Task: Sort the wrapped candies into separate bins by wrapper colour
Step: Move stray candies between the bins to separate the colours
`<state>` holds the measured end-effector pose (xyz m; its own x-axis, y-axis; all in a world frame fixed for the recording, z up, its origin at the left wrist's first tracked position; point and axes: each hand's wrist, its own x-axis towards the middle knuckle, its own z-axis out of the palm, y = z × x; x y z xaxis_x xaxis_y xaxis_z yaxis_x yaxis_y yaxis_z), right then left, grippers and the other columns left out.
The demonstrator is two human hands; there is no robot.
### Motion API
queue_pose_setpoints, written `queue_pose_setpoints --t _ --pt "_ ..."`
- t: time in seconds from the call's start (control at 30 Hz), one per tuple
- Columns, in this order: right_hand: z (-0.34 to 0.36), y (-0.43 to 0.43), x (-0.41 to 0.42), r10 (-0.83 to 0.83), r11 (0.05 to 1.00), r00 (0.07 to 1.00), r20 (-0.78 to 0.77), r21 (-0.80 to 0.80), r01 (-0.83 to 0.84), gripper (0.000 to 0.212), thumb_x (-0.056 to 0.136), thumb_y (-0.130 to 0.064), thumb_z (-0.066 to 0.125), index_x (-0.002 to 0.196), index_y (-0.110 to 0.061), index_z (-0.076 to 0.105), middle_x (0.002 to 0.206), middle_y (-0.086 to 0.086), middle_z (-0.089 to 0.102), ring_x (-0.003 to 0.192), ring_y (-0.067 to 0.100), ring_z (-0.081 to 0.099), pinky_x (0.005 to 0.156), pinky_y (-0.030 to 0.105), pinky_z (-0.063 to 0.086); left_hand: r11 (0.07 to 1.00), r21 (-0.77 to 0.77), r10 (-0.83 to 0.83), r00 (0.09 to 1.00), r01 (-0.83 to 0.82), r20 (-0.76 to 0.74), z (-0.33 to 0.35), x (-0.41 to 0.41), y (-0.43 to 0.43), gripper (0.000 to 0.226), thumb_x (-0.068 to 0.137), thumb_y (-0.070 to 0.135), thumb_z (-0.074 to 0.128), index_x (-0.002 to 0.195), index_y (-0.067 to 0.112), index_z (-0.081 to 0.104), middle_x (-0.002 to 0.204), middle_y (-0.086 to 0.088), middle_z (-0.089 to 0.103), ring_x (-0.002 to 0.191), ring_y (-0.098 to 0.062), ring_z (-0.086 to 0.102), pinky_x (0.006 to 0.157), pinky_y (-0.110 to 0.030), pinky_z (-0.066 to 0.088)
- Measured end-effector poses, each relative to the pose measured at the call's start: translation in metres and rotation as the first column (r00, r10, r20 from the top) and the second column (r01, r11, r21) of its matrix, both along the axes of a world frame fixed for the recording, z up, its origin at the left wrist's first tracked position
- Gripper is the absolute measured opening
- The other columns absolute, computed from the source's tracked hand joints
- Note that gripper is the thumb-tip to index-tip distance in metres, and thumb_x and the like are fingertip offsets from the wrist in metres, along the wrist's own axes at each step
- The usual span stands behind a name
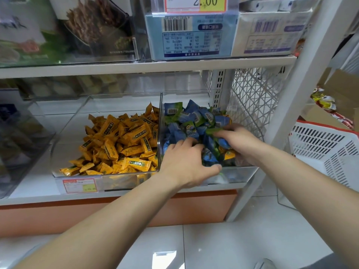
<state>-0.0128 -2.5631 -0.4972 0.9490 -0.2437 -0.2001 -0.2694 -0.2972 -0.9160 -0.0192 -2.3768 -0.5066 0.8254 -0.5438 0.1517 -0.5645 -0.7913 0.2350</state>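
Two clear plastic bins stand side by side on the lower shelf. The left bin (64, 133) holds a heap of orange-wrapped candies (120, 140). The right bin (242, 171) holds blue and green wrapped candies (194, 117), with an orange candy (229, 154) among them near the front. My left hand (186, 162) reaches over the front wall into the right bin, fingers spread on the blue candies. My right hand (239, 140) is deeper in the same bin, fingers curled into the pile; whether they hold a candy is hidden.
An upper shelf (147, 66) carries clear bins of boxed goods with a price tag (195, 3). A white lattice panel (252, 98) closes the shelf's right end. A white slotted basket (326, 150) stands at the right. A price label (79, 185) hangs below the left bin.
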Motion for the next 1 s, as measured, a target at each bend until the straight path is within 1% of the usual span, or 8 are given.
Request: queue_pose_setpoints --t 0.13,0.27,0.43,0.57,0.67,0.73,0.83,1.0 --pt "0.006 0.015 0.002 -0.038 0.997 0.998 0.046 0.063 0.035 0.026 0.085 -0.031 0.069 0.105 -0.015 0.071 0.098 0.006 0.076 0.093 0.025 0.072 0.091 0.048 0.056 0.945 -0.325 0.015 0.997 -0.037 -0.071 0.01 0.002 -0.007 0.07 0.074 0.071 0.059 0.132 0.034 0.047 0.125 0.007 0.06 0.114 -0.019 0.058 0.094 -0.043 0.05" --pt "0.014 0.032 0.006 -0.082 0.959 0.995 0.052 0.276 0.065 0.025 0.089 -0.03 0.069 0.104 -0.01 0.068 0.096 0.015 0.075 0.086 0.029 0.073 0.085 0.047 0.059 0.916 -0.392 0.011 0.983 -0.084 -0.184 0.014 0.002 -0.013 0.071 0.065 0.069 0.073 0.119 0.031 0.044 0.111 0.01 0.062 0.099 -0.015 0.063 0.08 -0.039 0.055" --pt "0.024 0.04 0.008 -0.025 0.834 0.999 0.022 0.551 0.009 0.02 0.099 -0.024 0.054 0.091 -0.011 0.068 0.078 0.006 0.075 0.068 0.017 0.072 0.054 0.026 0.055 0.802 -0.574 0.056 0.977 -0.168 -0.207 0.013 0.014 -0.009 0.057 0.073 0.047 0.077 0.119 0.026 0.051 0.108 0.002 0.065 0.095 -0.015 0.064 0.076 -0.03 0.053" --pt "0.032 0.035 0.005 0.107 0.788 0.994 0.012 0.608 -0.092 0.024 0.094 -0.018 0.051 0.111 -0.005 0.062 0.102 0.014 0.068 0.092 0.023 0.065 0.087 0.039 0.057 0.751 -0.618 0.09 0.964 -0.232 -0.251 0.012 0.021 -0.003 0.042 0.079 0.033 0.078 0.116 0.023 0.06 0.094 0.012 0.065 0.083 -0.005 0.058 0.06 -0.005 0.042" --pt "0.031 0.031 0.002 0.166 0.81 0.985 0.048 0.563 -0.164 0.023 0.094 -0.015 0.057 0.113 -0.006 0.067 0.103 0.012 0.072 0.092 0.022 0.068 0.086 0.039 0.058 0.747 -0.616 0.118 0.962 -0.248 -0.244 0.013 0.025 0.002 0.035 0.082 0.031 0.075 0.114 0.022 0.065 0.096 0.011 0.068 0.084 -0.005 0.061 0.059 -0.002 0.04" --pt "0.031 0.03 0.001 0.152 0.824 0.985 0.085 0.539 -0.174 0.019 0.094 -0.016 0.062 0.11 -0.009 0.07 0.098 0.009 0.075 0.089 0.021 0.072 0.078 0.036 0.06 0.71 -0.658 0.103 0.962 -0.249 -0.253 0.016 0.026 0.003 0.028 0.085 0.034 0.073 0.11 0.025 0.066 0.098 0.009 0.071 0.087 -0.009 0.068 0.068 -0.01 0.049" --pt "0.029 0.033 0.0 0.073 0.887 0.993 0.097 0.449 -0.109 0.021 0.094 -0.029 0.065 0.108 -0.014 0.069 0.092 0.005 0.077 0.084 0.02 0.075 0.063 0.031 0.059 0.61 -0.747 0.028 0.948 -0.266 -0.316 0.021 0.024 0.002 0.016 0.084 0.038 0.071 0.1 0.038 0.066 0.091 0.011 0.073 0.085 -0.011 0.072 0.076 -0.039 0.061" --pt "0.032 0.039 0.002 -0.069 0.894 0.996 0.05 0.446 0.039 0.017 0.099 -0.02 0.055 0.099 -0.012 0.071 0.085 0.008 0.077 0.073 0.022 0.075 0.06 0.037 0.061 0.537 -0.782 -0.004 0.927 -0.315 -0.376 0.028 0.019 -0.004 0.015 0.071 0.041 0.077 0.082 0.038 0.067 0.084 0.006 0.074 0.08 -0.018 0.073 0.073 -0.044 0.062"
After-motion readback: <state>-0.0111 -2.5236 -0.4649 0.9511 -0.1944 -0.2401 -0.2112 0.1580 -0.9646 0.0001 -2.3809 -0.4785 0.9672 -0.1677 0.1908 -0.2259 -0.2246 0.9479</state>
